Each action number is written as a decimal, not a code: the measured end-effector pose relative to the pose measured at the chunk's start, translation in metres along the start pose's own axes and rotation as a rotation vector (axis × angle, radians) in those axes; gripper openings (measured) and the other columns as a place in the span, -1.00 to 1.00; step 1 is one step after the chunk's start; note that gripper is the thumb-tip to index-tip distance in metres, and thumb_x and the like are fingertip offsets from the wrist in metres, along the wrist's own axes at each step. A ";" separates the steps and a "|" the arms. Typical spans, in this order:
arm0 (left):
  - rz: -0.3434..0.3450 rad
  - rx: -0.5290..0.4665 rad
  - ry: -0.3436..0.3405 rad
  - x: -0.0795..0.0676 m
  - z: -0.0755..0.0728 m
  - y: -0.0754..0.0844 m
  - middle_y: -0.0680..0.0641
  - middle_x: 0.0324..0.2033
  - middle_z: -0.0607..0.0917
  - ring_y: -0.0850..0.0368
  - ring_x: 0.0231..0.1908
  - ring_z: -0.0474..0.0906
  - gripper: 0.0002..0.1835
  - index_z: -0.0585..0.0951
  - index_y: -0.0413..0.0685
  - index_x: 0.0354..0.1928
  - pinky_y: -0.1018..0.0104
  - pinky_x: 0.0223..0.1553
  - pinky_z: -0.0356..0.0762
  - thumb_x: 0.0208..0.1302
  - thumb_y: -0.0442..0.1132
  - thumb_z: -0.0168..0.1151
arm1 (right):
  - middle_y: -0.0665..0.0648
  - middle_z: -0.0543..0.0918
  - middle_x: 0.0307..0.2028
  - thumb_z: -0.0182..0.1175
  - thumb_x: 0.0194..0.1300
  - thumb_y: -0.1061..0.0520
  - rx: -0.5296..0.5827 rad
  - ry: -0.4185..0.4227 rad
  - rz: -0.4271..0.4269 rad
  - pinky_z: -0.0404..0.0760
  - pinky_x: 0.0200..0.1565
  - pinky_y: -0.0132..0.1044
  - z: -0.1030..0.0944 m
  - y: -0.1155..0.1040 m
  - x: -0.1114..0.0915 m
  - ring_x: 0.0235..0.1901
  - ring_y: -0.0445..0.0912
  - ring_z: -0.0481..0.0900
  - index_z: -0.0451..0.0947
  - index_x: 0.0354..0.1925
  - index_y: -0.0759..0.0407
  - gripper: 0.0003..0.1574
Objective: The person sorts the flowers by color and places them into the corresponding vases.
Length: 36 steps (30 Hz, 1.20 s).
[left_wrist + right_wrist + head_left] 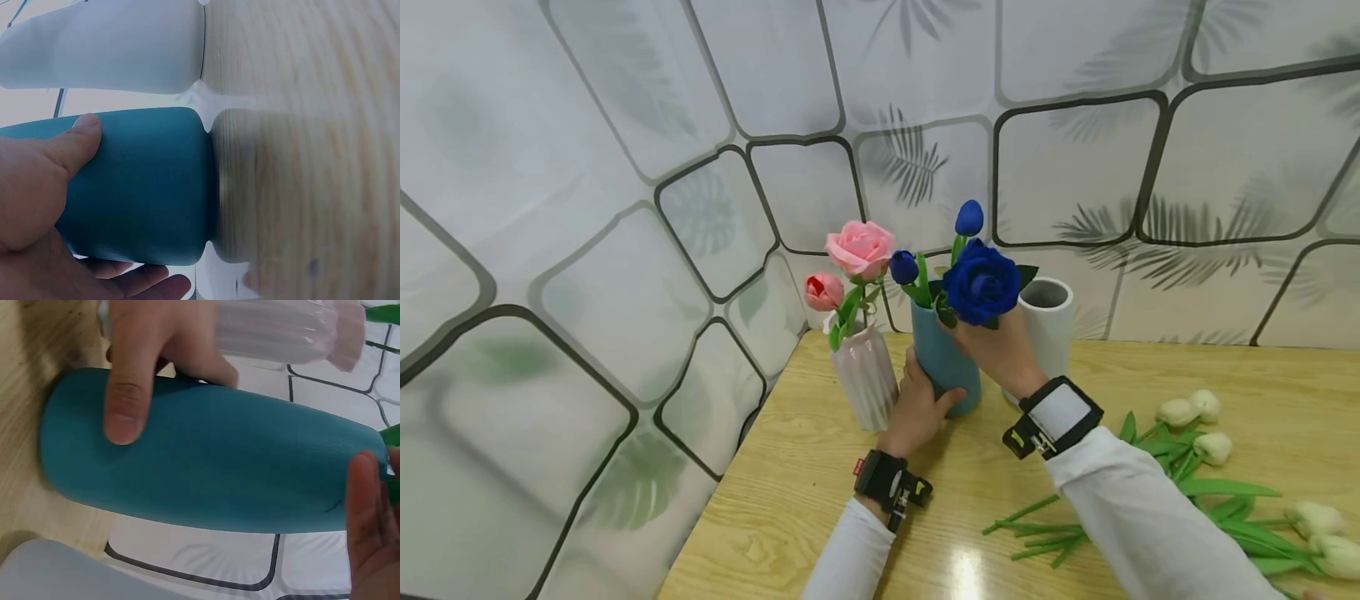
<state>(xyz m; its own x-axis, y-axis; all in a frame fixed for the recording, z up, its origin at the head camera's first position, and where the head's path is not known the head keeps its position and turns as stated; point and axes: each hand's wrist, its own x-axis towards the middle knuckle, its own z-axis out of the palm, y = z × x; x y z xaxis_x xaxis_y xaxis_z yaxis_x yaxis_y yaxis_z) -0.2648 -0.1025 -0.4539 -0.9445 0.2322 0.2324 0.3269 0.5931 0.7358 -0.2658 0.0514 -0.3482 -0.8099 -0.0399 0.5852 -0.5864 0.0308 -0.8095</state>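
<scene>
A teal vase stands tilted-looking on the wooden table, with a blue rose and two blue tulips at its mouth. My left hand grips the lower part of this vase, thumb on the near side and fingers round the other. Just below the rose bloom, my right hand is at the rim and pinches the rose's stem; the bloom hides part of the fingers. In the right wrist view its thumb lies against the vase's top edge, beside green stems.
A ribbed pinkish-white vase with a pink rose and a pink tulip stands at left. Close on the right is a white vase. White tulips lie at the table's right; patterned curtain hangs behind.
</scene>
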 end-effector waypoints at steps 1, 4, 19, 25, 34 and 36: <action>0.006 -0.003 0.006 0.000 0.000 0.000 -0.55 0.39 0.07 -0.48 0.32 0.22 0.13 -0.36 -0.29 0.51 -0.23 0.25 0.33 0.37 0.03 0.26 | 0.09 0.52 -0.67 0.15 0.26 0.43 -0.038 0.013 0.010 0.58 -0.47 -0.35 0.000 0.001 -0.001 -0.68 -0.14 0.50 0.37 -0.46 0.37 -0.81; 0.029 0.002 0.019 -0.002 -0.001 0.002 -0.58 0.38 0.07 -0.51 0.31 0.21 0.12 -0.36 -0.31 0.51 -0.24 0.25 0.32 0.38 0.08 0.23 | 0.19 0.61 -0.65 0.19 0.31 0.33 -0.195 0.087 0.015 0.57 -0.56 -0.33 0.003 0.001 -0.005 -0.68 -0.13 0.57 0.44 -0.40 0.30 -0.86; 0.050 0.020 0.032 0.001 0.000 0.002 -0.54 0.38 0.11 -0.45 0.33 0.23 0.07 -0.28 -0.36 0.50 -0.19 0.29 0.30 0.36 -0.07 0.29 | 0.19 0.58 -0.63 0.35 0.13 0.37 -0.565 0.137 -0.451 0.49 -0.60 -0.17 0.017 0.005 -0.004 -0.68 -0.05 0.51 0.65 -0.17 0.34 -0.77; 0.056 0.019 0.037 0.000 0.000 0.002 -0.53 0.37 0.13 -0.43 0.33 0.24 0.06 -0.26 -0.36 0.49 -0.17 0.29 0.31 0.36 -0.09 0.30 | 0.18 0.47 -0.70 0.27 0.17 0.41 -0.614 0.178 -0.480 0.40 -0.62 -0.14 0.023 0.006 -0.001 -0.70 0.00 0.44 0.55 -0.49 0.32 -0.87; -0.003 0.019 0.025 -0.002 -0.001 0.004 -0.55 0.39 0.10 -0.44 0.34 0.23 0.09 -0.31 -0.36 0.51 -0.16 0.28 0.33 0.38 0.01 0.26 | 0.03 0.37 -0.75 0.17 0.23 0.32 -0.530 0.086 -0.010 0.25 -0.61 -0.29 0.015 -0.010 0.004 -0.73 -0.09 0.32 0.35 -0.66 0.18 -0.64; 0.004 0.012 0.030 -0.002 -0.001 0.005 -0.55 0.38 0.12 -0.43 0.33 0.24 0.09 -0.30 -0.36 0.51 -0.15 0.28 0.34 0.38 0.00 0.27 | 0.14 0.53 -0.60 0.16 0.25 0.32 -0.472 0.074 0.033 0.41 -0.58 -0.30 0.012 -0.010 0.000 -0.67 -0.08 0.47 0.45 -0.46 0.26 -0.86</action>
<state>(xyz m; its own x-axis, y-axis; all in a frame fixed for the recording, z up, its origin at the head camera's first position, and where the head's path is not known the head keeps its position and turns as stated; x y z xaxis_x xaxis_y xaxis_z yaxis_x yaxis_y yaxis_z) -0.2614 -0.1012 -0.4501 -0.9436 0.2116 0.2546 0.3310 0.6013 0.7272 -0.2597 0.0393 -0.3411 -0.8168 0.0394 0.5756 -0.4891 0.4819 -0.7270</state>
